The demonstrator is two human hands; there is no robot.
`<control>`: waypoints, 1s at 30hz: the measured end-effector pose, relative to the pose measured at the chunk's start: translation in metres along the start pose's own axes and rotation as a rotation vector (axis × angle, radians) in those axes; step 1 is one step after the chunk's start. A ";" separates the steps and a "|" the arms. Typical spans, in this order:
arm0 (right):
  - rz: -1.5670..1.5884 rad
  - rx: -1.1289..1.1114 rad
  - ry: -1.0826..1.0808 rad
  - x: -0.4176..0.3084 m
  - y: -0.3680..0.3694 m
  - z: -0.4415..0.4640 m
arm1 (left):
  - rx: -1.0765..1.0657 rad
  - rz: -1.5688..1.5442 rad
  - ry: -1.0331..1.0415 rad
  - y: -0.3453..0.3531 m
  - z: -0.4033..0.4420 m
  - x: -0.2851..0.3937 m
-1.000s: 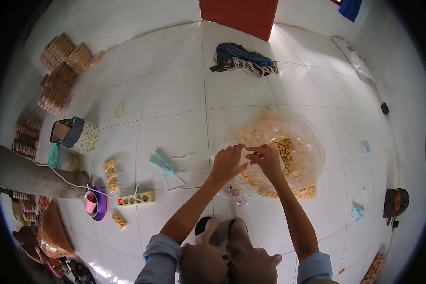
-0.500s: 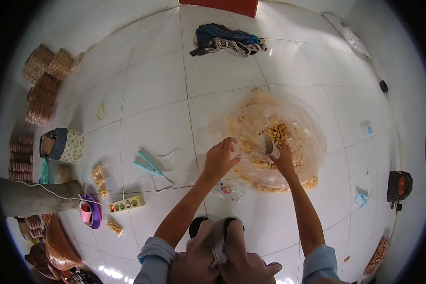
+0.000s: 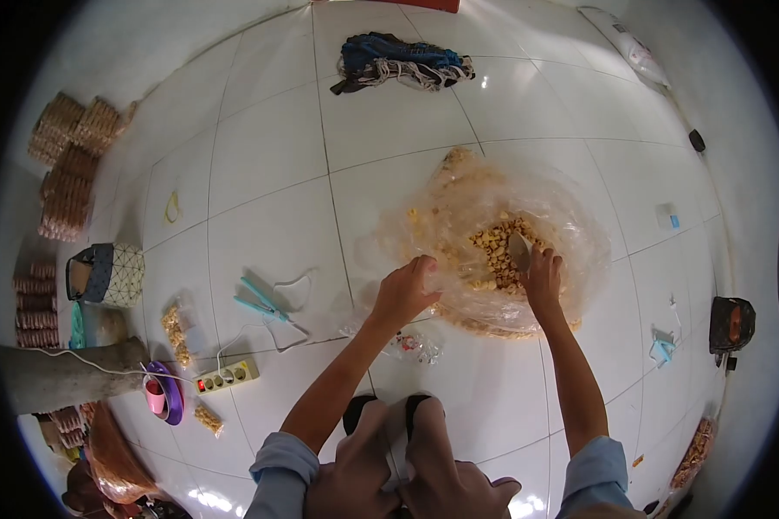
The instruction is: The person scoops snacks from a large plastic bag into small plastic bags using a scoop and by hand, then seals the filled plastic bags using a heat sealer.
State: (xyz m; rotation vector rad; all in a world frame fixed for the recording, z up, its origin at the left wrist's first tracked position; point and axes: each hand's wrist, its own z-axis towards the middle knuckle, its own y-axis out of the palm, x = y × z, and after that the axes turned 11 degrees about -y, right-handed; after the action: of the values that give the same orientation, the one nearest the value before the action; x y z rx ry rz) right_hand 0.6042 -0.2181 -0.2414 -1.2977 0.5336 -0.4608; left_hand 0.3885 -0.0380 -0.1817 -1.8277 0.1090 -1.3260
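A large clear plastic bag (image 3: 580,221) lies on the floor in front of me, its mouth spread around small golden-brown snack pieces (image 3: 496,251). My left hand (image 3: 406,291) is closed at the bag's near left edge, fingertips on the thin film. Inside the opening, my right hand (image 3: 542,278) grips a pale, rounded scoop (image 3: 518,252) that rests among the snacks. Its exact shape is partly hidden by the fingers. Close to my left forearm lies a small clear packet (image 3: 414,348) with red and dark print.
On the left are a turquoise sealing tool (image 3: 261,299), a power strip (image 3: 227,375), a filled snack packet (image 3: 177,336), a purple basin (image 3: 172,394) and a patterned bag (image 3: 123,275). Stacked packs (image 3: 67,192) stand by the wall. A blue cloth bundle (image 3: 402,62) lies ahead.
My right hand has moved right and slightly up with the scoop, which is now turned differently. The bag's opening shows more snacks. My left hand's fingers have closed at the bag edge.
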 end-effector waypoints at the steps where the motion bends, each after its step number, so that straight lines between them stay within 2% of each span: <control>1: 0.008 -0.018 -0.016 0.000 0.006 0.002 | 0.001 0.001 0.001 0.001 0.001 -0.003; 4: 0.046 0.000 -0.031 -0.005 0.012 0.006 | 0.013 -0.011 -0.014 0.002 0.001 -0.008; 7: 0.210 -0.090 0.023 -0.031 0.017 0.011 | 0.003 -0.030 -0.084 -0.004 -0.001 -0.013; 9: 0.293 -0.089 -0.109 -0.043 0.020 0.014 | -0.015 -0.046 -0.154 -0.008 -0.003 -0.017; 10: 0.296 -0.090 -0.108 -0.043 0.025 0.017 | -0.017 -0.044 -0.155 -0.009 -0.003 -0.019; 12: 0.511 -0.108 -0.137 -0.047 0.038 0.024 | 0.005 -0.041 -0.171 -0.013 -0.006 -0.023; 16: 0.583 -0.171 -0.133 -0.040 0.040 0.027 | -0.012 -0.062 -0.207 -0.020 -0.007 -0.023; 17: 0.683 -0.211 -0.052 -0.037 0.036 0.025 | -0.013 -0.071 -0.203 -0.021 -0.008 -0.021; 18: 0.781 -0.252 0.031 -0.035 0.027 0.024 | -0.014 -0.079 -0.198 -0.022 -0.009 -0.018; 21: 0.907 -0.285 0.087 -0.028 -0.009 0.019 | 0.004 -0.120 -0.156 -0.030 -0.009 0.002; 26: 0.916 -0.354 0.043 -0.011 -0.082 0.026 | 0.046 -0.168 -0.029 -0.045 0.006 0.043; 28: 0.955 -0.460 0.083 -0.008 -0.114 0.032 | 0.057 -0.192 0.019 -0.049 0.015 0.055; 30: 0.965 -0.479 0.037 -0.008 -0.153 0.042 | 0.008 -0.140 0.028 -0.052 0.024 0.066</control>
State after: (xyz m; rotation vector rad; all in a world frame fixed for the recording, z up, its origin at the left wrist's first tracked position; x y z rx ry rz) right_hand 0.6198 -0.2138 -0.0838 -1.3041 1.2595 0.4755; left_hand 0.4160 -0.0254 -0.0998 -1.8380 -0.0103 -1.4467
